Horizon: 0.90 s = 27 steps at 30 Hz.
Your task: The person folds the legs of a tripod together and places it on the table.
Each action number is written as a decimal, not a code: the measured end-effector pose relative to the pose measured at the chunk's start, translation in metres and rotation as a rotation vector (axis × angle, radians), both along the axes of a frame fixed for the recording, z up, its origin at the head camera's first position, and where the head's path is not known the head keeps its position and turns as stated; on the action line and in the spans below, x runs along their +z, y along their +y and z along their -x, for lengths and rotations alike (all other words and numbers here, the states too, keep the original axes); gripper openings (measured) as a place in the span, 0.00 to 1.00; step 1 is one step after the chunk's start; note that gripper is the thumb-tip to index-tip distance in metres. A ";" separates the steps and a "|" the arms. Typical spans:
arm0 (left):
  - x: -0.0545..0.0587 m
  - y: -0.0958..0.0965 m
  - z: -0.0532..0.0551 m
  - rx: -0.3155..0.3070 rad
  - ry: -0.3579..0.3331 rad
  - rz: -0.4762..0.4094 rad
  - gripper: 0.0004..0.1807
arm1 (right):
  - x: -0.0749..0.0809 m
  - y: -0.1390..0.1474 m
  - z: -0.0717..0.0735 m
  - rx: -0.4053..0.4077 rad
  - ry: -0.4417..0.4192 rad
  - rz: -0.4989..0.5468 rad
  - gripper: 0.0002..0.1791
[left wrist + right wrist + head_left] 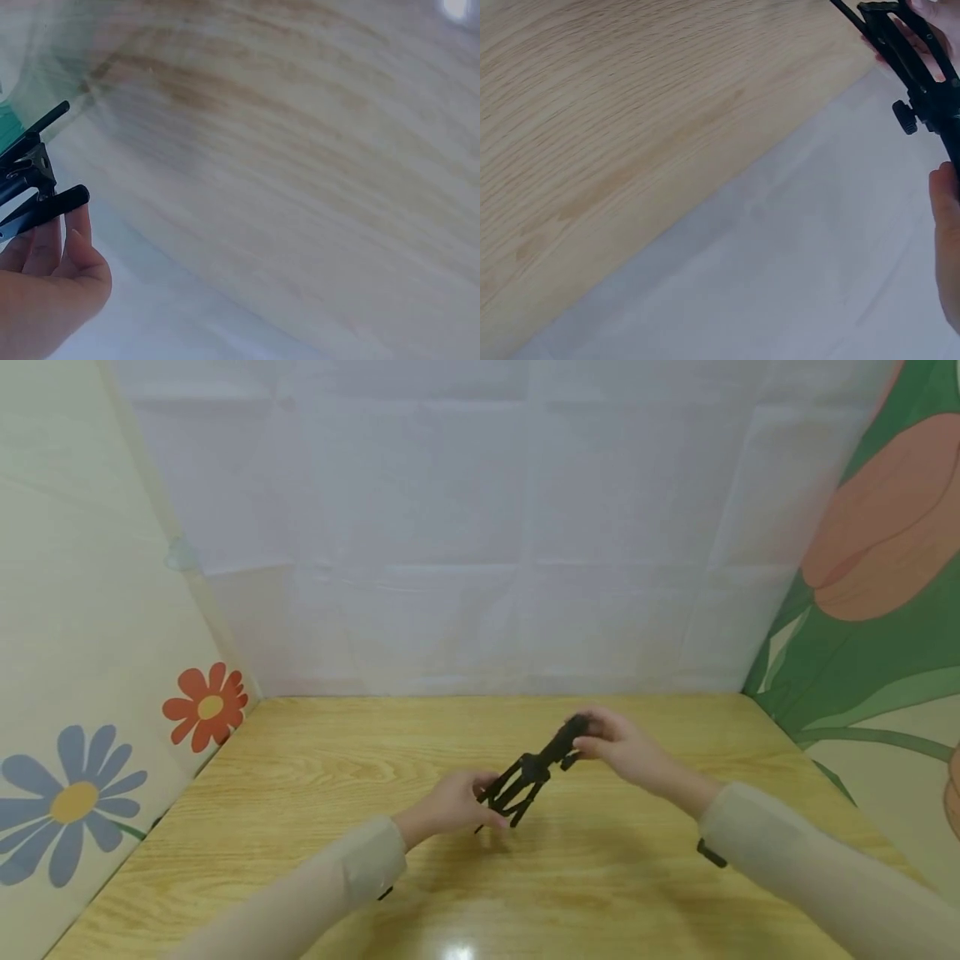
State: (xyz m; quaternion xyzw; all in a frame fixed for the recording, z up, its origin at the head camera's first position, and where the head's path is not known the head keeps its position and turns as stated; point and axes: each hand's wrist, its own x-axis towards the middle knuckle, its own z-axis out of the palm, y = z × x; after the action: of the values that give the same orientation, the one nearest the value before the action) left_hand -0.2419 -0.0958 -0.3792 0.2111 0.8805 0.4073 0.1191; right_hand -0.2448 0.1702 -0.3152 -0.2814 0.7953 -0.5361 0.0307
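A small black tripod (pixel 536 767) is held at a slant over the wooden table, its head up to the right and its partly spread legs down to the left. My left hand (pixel 455 802) grips the leg end; in the left wrist view, thumb and fingers pinch one leg (pixel 56 208). Around the tripod's top end curl the fingers of my right hand (pixel 621 750). The right wrist view shows a side knob (pixel 904 117) on the tripod's body, while only part of the right hand (pixel 947 240) appears at the edge.
The wood-grain table (pixel 322 760) meets a creased white sheet (pixel 450 610) at the back. A flower-patterned panel (pixel 67 610) stands at the left, and another with large tulips (pixel 885 552) stands at the right.
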 end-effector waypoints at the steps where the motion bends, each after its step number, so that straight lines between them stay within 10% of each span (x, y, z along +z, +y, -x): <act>1: 0.003 -0.001 0.000 0.005 0.014 0.016 0.36 | 0.000 0.001 0.000 -0.008 -0.004 -0.008 0.17; 27: 0.023 -0.015 -0.004 -0.009 0.125 0.180 0.28 | -0.029 0.022 0.001 0.009 -0.099 -0.074 0.13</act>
State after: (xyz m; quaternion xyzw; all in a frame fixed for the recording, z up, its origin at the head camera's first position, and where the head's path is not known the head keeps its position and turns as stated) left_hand -0.2374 -0.1108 -0.3565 0.2285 0.9183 0.3120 0.0842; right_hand -0.2454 0.1919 -0.3437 -0.2566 0.8109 -0.5193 0.0829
